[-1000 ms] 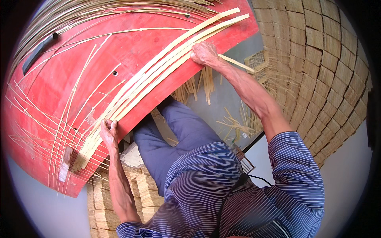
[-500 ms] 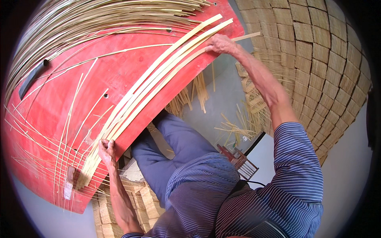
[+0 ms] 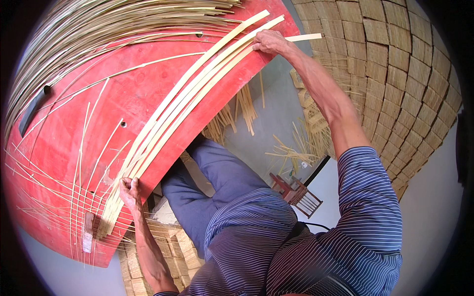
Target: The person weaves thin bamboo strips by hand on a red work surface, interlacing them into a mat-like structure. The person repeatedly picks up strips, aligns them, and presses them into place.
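Observation:
Long, pale, flat bamboo strips (image 3: pixel 190 91) lie side by side along the near edge of a red board (image 3: pixel 148 93). My right hand (image 3: pixel 269 42) is closed on the near strip at the far right end, and a strip end sticks out past it to the right. At the lower left, my left hand (image 3: pixel 130 191) pinches the strips' edge with thumb and fingertips. There the strips cross several thin slivers in a loose lattice. A knife-like piece with a pale end (image 3: pixel 88 232) lies beside the lattice.
A thick bundle of thin canes (image 3: pixel 123 19) covers the board's far side. A dark tube (image 3: pixel 33 111) lies at left. Stacked woven-looking blocks (image 3: pixel 380 64) rise at right. Loose slivers (image 3: pixel 301 148) and a small wooden stool (image 3: pixel 296 195) are on the floor.
The board and strips sit slightly further left in view. My right hand has shifted a little up and left, still on the strip. My left hand stays at the lower end.

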`<act>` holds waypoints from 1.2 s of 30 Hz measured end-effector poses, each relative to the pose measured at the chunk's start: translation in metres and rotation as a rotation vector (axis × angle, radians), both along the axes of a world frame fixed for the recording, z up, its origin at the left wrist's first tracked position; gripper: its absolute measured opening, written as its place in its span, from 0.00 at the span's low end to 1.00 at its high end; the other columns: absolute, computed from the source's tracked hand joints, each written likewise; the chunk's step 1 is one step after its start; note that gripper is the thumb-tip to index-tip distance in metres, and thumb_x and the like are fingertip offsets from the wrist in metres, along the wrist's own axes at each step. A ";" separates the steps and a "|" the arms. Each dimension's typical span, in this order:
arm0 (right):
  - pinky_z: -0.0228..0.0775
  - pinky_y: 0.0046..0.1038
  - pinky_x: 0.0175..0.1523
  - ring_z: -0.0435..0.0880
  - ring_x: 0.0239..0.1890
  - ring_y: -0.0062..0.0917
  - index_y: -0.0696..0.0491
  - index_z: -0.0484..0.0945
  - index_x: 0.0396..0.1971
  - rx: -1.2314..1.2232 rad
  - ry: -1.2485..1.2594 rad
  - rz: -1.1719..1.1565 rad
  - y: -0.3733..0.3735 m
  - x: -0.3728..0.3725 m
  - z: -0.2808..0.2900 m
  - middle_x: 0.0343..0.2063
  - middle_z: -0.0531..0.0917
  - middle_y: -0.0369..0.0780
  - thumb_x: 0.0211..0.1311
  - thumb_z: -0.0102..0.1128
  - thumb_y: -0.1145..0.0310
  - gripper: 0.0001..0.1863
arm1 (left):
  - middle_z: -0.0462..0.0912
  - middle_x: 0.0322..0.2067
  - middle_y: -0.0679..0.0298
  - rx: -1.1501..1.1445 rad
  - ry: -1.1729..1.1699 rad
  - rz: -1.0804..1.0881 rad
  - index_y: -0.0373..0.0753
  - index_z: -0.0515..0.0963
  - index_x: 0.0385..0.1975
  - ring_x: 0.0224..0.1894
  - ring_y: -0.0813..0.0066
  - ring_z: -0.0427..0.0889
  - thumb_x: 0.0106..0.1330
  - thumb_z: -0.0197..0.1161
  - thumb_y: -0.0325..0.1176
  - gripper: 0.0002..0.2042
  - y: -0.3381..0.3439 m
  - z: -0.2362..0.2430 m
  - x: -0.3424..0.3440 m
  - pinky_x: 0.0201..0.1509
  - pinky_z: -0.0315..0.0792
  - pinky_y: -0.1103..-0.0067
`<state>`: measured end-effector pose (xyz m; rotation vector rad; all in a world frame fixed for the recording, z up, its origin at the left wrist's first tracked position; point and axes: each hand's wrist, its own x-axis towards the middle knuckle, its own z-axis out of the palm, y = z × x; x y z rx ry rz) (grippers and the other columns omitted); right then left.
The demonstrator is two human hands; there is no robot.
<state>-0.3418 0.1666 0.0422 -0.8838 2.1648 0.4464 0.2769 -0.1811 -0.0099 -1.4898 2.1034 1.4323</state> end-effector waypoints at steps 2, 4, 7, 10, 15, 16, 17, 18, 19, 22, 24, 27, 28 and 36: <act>0.74 0.45 0.47 0.82 0.43 0.44 0.55 0.83 0.35 -0.013 0.004 0.012 0.003 0.000 -0.002 0.33 0.84 0.48 0.64 0.60 0.57 0.15 | 0.72 0.18 0.70 -0.001 0.010 -0.009 0.38 0.69 0.25 0.19 0.83 0.69 0.65 0.68 0.30 0.12 0.000 0.002 -0.003 0.24 0.67 0.82; 0.74 0.45 0.48 0.82 0.45 0.44 0.55 0.82 0.36 -0.030 0.002 0.015 0.003 0.000 -0.004 0.34 0.84 0.48 0.64 0.59 0.58 0.15 | 0.71 0.18 0.70 0.022 0.020 0.011 0.38 0.69 0.25 0.19 0.83 0.68 0.66 0.68 0.30 0.12 0.001 0.004 -0.005 0.24 0.66 0.82; 0.74 0.44 0.49 0.82 0.45 0.43 0.56 0.81 0.35 -0.030 -0.026 0.049 0.004 0.000 -0.007 0.36 0.84 0.48 0.65 0.58 0.59 0.14 | 0.70 0.18 0.70 -0.003 0.022 -0.010 0.38 0.69 0.25 0.19 0.83 0.67 0.66 0.68 0.31 0.13 0.001 0.003 -0.003 0.24 0.66 0.82; 0.74 0.44 0.49 0.82 0.45 0.42 0.56 0.81 0.34 -0.017 -0.012 0.074 0.004 -0.001 -0.011 0.35 0.84 0.47 0.65 0.57 0.60 0.13 | 0.70 0.18 0.70 -0.072 0.055 -0.090 0.39 0.69 0.25 0.19 0.83 0.67 0.66 0.68 0.31 0.13 -0.001 -0.001 0.000 0.25 0.66 0.82; 0.74 0.42 0.51 0.81 0.46 0.41 0.56 0.81 0.35 0.014 -0.009 0.107 0.005 -0.001 -0.013 0.35 0.83 0.46 0.65 0.55 0.61 0.13 | 0.70 0.19 0.70 -0.003 0.029 -0.018 0.38 0.69 0.25 0.20 0.83 0.68 0.66 0.68 0.31 0.13 0.002 0.008 -0.008 0.25 0.66 0.81; 0.74 0.42 0.51 0.81 0.46 0.40 0.56 0.80 0.36 -0.010 0.000 0.133 0.009 -0.002 -0.015 0.35 0.83 0.46 0.65 0.55 0.61 0.13 | 0.70 0.19 0.70 0.022 0.031 0.006 0.38 0.69 0.25 0.20 0.83 0.68 0.65 0.68 0.31 0.13 0.002 0.009 -0.010 0.25 0.66 0.81; 0.74 0.42 0.51 0.81 0.46 0.40 0.56 0.80 0.36 -0.019 0.033 0.147 0.016 -0.002 -0.020 0.35 0.83 0.46 0.65 0.54 0.60 0.14 | 0.70 0.19 0.70 0.020 0.044 0.000 0.38 0.69 0.25 0.20 0.83 0.68 0.65 0.68 0.30 0.13 0.002 0.006 -0.010 0.25 0.66 0.82; 0.74 0.42 0.52 0.81 0.46 0.40 0.56 0.80 0.36 -0.028 0.065 0.161 0.023 -0.002 -0.026 0.35 0.83 0.45 0.65 0.53 0.60 0.15 | 0.70 0.19 0.70 0.018 0.057 -0.006 0.38 0.69 0.25 0.20 0.83 0.68 0.65 0.68 0.30 0.13 0.002 0.002 -0.008 0.25 0.66 0.82; 0.74 0.42 0.52 0.81 0.46 0.40 0.56 0.80 0.36 -0.047 0.088 0.180 0.018 0.002 -0.029 0.36 0.83 0.45 0.65 0.52 0.59 0.15 | 0.70 0.19 0.70 0.007 0.061 -0.007 0.38 0.69 0.25 0.20 0.83 0.68 0.65 0.67 0.30 0.12 0.000 0.004 -0.006 0.25 0.66 0.82; 0.74 0.40 0.54 0.82 0.46 0.39 0.54 0.81 0.35 -0.030 0.133 0.205 0.007 0.014 -0.034 0.36 0.83 0.44 0.65 0.48 0.58 0.16 | 0.70 0.19 0.70 -0.043 0.025 0.023 0.39 0.69 0.25 0.20 0.84 0.67 0.64 0.67 0.28 0.11 0.004 0.013 -0.001 0.25 0.66 0.82; 0.73 0.41 0.54 0.81 0.47 0.38 0.52 0.83 0.32 0.011 0.130 0.231 0.026 0.002 -0.052 0.38 0.84 0.45 0.61 0.49 0.59 0.16 | 0.68 0.19 0.70 0.039 0.026 0.111 0.39 0.69 0.24 0.22 0.83 0.67 0.64 0.65 0.28 0.11 0.007 0.014 -0.008 0.26 0.67 0.81; 0.78 0.40 0.33 0.83 0.31 0.36 0.48 0.83 0.19 -0.104 0.203 0.180 0.029 0.002 -0.066 0.20 0.81 0.41 0.57 0.52 0.64 0.12 | 0.68 0.22 0.73 0.165 0.034 0.132 0.38 0.70 0.29 0.24 0.82 0.65 0.65 0.62 0.32 0.09 0.003 0.005 0.008 0.25 0.62 0.78; 0.78 0.40 0.37 0.84 0.32 0.38 0.50 0.84 0.22 -0.109 0.274 0.356 0.046 -0.004 -0.055 0.22 0.82 0.43 0.58 0.51 0.65 0.13 | 0.69 0.21 0.71 0.035 0.106 0.016 0.37 0.70 0.28 0.25 0.79 0.66 0.63 0.62 0.33 0.09 0.005 0.000 -0.005 0.28 0.65 0.75; 0.72 0.49 0.52 0.80 0.43 0.52 0.60 0.78 0.38 -0.054 0.303 0.287 0.068 -0.021 -0.087 0.37 0.81 0.57 0.64 0.48 0.60 0.18 | 0.78 0.21 0.57 -0.028 -0.055 0.048 0.36 0.74 0.30 0.25 0.63 0.77 0.58 0.69 0.33 0.11 0.001 0.018 -0.012 0.33 0.73 0.69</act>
